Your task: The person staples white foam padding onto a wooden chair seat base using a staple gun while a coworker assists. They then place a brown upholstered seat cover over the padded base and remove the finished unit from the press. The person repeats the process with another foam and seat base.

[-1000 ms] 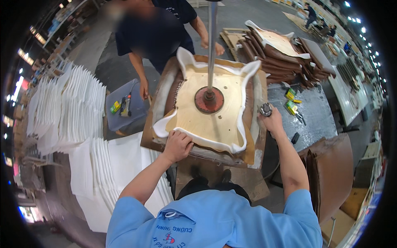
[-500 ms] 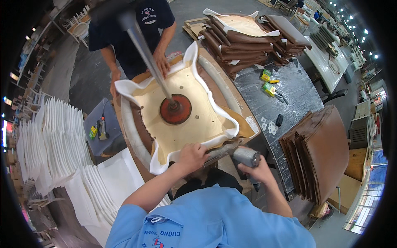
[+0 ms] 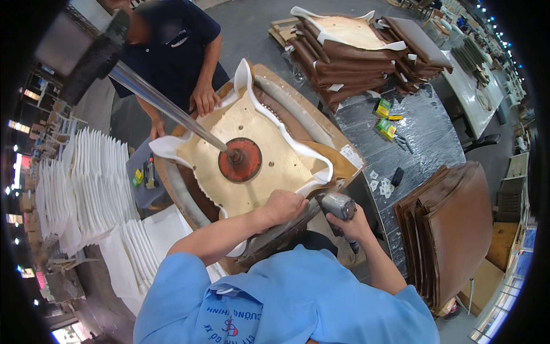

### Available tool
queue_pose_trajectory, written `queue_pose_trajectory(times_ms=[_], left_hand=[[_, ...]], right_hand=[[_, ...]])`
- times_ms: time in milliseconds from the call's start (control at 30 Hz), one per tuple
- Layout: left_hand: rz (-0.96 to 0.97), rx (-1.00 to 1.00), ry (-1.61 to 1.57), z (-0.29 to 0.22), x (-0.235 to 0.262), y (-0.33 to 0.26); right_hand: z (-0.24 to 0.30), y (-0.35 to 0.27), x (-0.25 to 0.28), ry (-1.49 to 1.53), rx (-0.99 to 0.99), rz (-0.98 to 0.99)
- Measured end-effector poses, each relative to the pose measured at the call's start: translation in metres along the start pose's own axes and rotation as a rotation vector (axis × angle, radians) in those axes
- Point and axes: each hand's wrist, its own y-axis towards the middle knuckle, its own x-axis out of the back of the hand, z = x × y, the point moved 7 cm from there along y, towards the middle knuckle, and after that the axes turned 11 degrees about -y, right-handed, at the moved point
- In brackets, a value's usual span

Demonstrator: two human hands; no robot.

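Note:
A plywood seat board (image 3: 269, 143) lies upside down on the press jig, with white foam and brown leather (image 3: 338, 166) folded up round its rim. A round red press pad (image 3: 240, 160) on a steel rod (image 3: 166, 106) bears on its middle. My left hand (image 3: 283, 205) presses the cover down at the near edge. My right hand (image 3: 350, 222) grips a grey pneumatic staple gun (image 3: 338, 205), its nose at that same near edge beside my left hand. A person in a dark shirt stands opposite, one hand (image 3: 205, 98) resting on the far rim.
Stacks of white foam sheets (image 3: 86, 189) fill the left. Finished brown seat covers (image 3: 355, 57) are piled at the back, and brown panels (image 3: 452, 223) at the right. Small yellow-green boxes (image 3: 385, 120) lie on the black table. A blue tray (image 3: 143, 175) holds small tools.
The view has swung, and the seat now sits angled to the left. My right hand brought the staple gun from the seat's right side to the near edge, close to my left hand.

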Motion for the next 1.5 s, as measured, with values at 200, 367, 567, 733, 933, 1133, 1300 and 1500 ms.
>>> queue_pose_trajectory(times_ms=[200,367,567,733,933,1133,1300,1500], left_hand=[[0.093,0.181,-0.011,-0.011,0.018,-0.031],[0.206,0.178,-0.025,0.010,0.017,-0.102],[0.105,0.169,-0.040,0.023,0.010,-0.106],[0.101,0.269,-0.006,0.003,0.040,-0.127],[0.200,0.216,-0.080,0.036,0.020,-0.146],[0.056,0.175,-0.114,-0.001,0.047,-0.109],[-0.026,0.148,-0.019,-0.024,0.025,-0.003],[0.171,0.096,-0.038,0.011,0.001,0.024]], right_hand=[[-0.007,0.003,-0.001,-0.012,0.039,-0.052],[0.007,0.008,-0.001,-0.056,0.042,-0.008],[0.008,0.013,0.000,-0.095,0.072,-0.046],[0.013,0.012,0.003,-0.126,0.020,-0.073],[0.019,0.009,0.000,-0.119,0.067,-0.068],[0.002,0.005,0.001,-0.041,0.020,-0.036],[0.004,0.009,0.000,0.004,-0.107,0.111],[0.000,0.013,0.005,0.089,-0.077,0.194]])
